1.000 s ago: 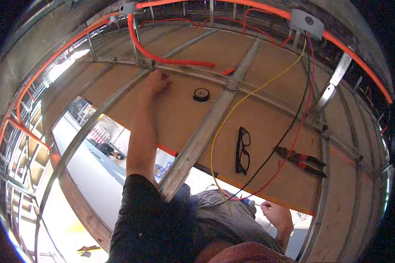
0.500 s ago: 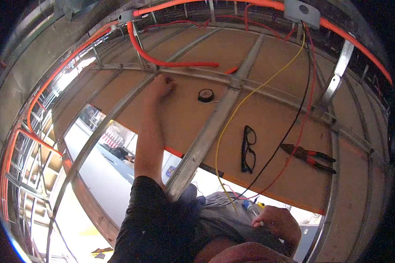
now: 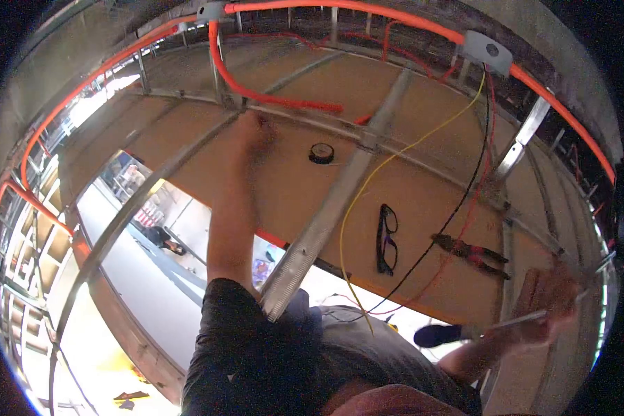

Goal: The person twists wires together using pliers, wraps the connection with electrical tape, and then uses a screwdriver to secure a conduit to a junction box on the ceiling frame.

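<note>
My left hand (image 3: 258, 133) reaches forward at the end of a bare forearm. Its curled fingers are close to the metal rail and over the brown panel (image 3: 284, 184); anything inside them is hidden. At the right, my right hand (image 3: 555, 301) is blurred, closed around the pale shaft of a long tool with a dark blue handle (image 3: 437, 336). To the right of my left hand, a round black tape roll (image 3: 321, 153) lies on the panel. Black-framed glasses (image 3: 387, 239) and pliers (image 3: 470, 255) with red and black handles lie farther right.
Metal framing rails (image 3: 326, 229) cross the panels. Orange conduit (image 3: 347, 5) runs along the top through grey boxes (image 3: 487, 52). A yellow wire (image 3: 409, 145), a black wire and a red wire hang from the right-hand box. A bright opening shows the area below.
My right hand has swung right and up from near my lap, bringing the dark-handled tool into clearer view. My left hand stays near the same rail. The view has shifted slightly.
</note>
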### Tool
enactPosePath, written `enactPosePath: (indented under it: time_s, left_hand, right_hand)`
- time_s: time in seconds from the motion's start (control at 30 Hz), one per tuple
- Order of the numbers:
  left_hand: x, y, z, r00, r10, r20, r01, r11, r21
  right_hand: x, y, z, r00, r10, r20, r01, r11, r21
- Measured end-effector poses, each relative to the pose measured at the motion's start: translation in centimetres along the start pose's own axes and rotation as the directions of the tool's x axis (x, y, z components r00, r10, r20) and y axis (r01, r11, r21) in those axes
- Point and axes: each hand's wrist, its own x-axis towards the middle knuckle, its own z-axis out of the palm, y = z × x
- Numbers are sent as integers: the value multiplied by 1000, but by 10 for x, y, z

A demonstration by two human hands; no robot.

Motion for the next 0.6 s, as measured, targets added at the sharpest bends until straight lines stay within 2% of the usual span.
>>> enactPosePath:
  time_s: [0.07,0.1,0.17,0.2,0.23,0.27,0.3,0.33,0.37,0.4,0.43,0.47,0.5,0.57,0.6]
  left_hand:
    - [3,-11,-4,997,-4,81,21,976,-216]
    - [2,-10,-9,995,-8,98,32,970,-239]
    - [-2,-2,-20,994,-21,105,48,965,-259]
    - [-7,0,-23,993,-30,114,61,960,-274]
    - [-14,2,-28,998,0,62,13,979,-205]
    - [-17,1,-29,999,37,10,-36,991,-127]
    - [-16,-5,-22,999,33,23,-29,990,-138]
    - [-4,-16,-20,993,39,112,-17,982,-190]
    - [5,-28,-21,980,41,197,6,973,-229]
    - [7,-36,-12,979,26,204,20,976,-219]
    - [12,-39,-3,996,54,72,-42,985,-166]
    - [11,-41,4,994,92,-51,-97,990,-103]
    - [9,-39,4,995,91,-42,-95,991,-93]
    - [6,-35,-2,999,39,-10,-40,995,-86]
    - [19,-49,7,999,33,-18,-34,996,-77]
  right_hand:
    - [46,6,32,982,9,191,-7,1000,-12]
    - [65,8,48,961,20,277,-14,1000,-23]
    - [86,11,94,988,114,101,-103,989,-107]
    - [104,22,128,903,218,371,-204,976,-75]
    - [121,37,161,736,287,614,-314,947,-67]
    - [133,51,185,702,316,638,-221,949,-227]
    - [139,63,203,673,355,649,-116,917,-382]
    - [141,77,224,712,355,606,-100,905,-413]
    - [146,93,240,747,351,565,-94,897,-433]
    - [162,111,239,691,380,615,-185,915,-358]
    - [182,131,237,635,392,666,-273,920,-281]
    - [200,154,239,571,405,714,-299,913,-279]
    - [215,173,241,506,410,759,-318,906,-278]
    - [214,199,268,571,420,705,-361,900,-244]
    - [207,207,287,635,445,632,-327,895,-303]
